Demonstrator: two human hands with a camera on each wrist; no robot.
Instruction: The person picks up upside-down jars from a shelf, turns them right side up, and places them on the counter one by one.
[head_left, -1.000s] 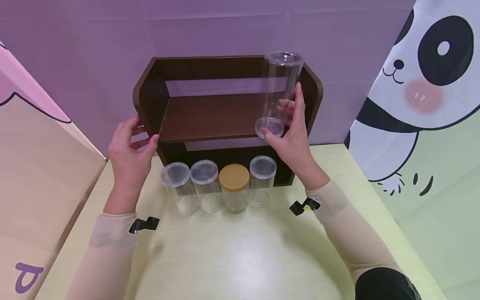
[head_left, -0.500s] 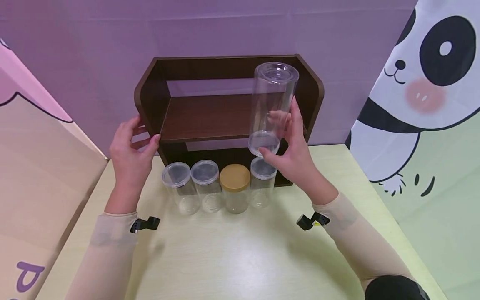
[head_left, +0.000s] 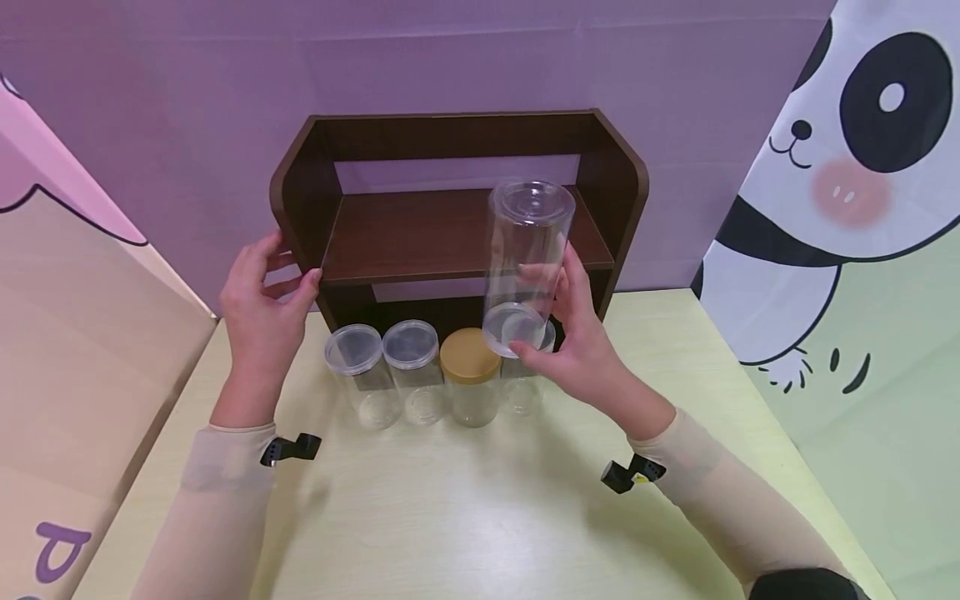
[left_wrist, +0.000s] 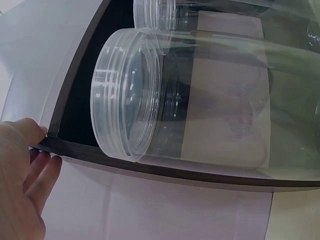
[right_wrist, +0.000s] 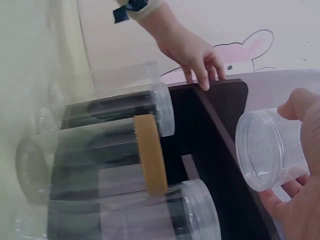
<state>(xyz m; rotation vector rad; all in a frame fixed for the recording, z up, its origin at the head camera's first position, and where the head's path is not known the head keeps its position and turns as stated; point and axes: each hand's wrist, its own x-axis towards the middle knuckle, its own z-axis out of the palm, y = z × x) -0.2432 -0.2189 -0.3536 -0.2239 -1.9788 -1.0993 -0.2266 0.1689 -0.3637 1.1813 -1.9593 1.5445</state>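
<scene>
My right hand (head_left: pixel 581 350) grips a tall clear jar (head_left: pixel 528 250), turned upside down with its clear lid end (right_wrist: pixel 257 150) lowest. The jar is held in front of a dark brown two-tier shelf (head_left: pixel 420 233), overlapping the gold lid (head_left: pixel 470 358) of a standing jar in the head view. My left hand (head_left: pixel 262 312) holds the left side panel of the shelf, thumb at the front edge and fingers along the outer face. Behind the held jar, a clear-lidded jar (head_left: pixel 521 396) is partly hidden.
Two more clear-lidded jars, the left one (head_left: pixel 352 350) and its neighbour (head_left: pixel 410 346), stand in the same row before the lower tier. All are on a pale wooden table (head_left: pixel 450 508). A purple backdrop (head_left: pixel 450 58) rises behind the shelf.
My right hand has brought the jar down and toward me from the shelf's upper right, shifting slightly left. My left hand stays on the side panel.
</scene>
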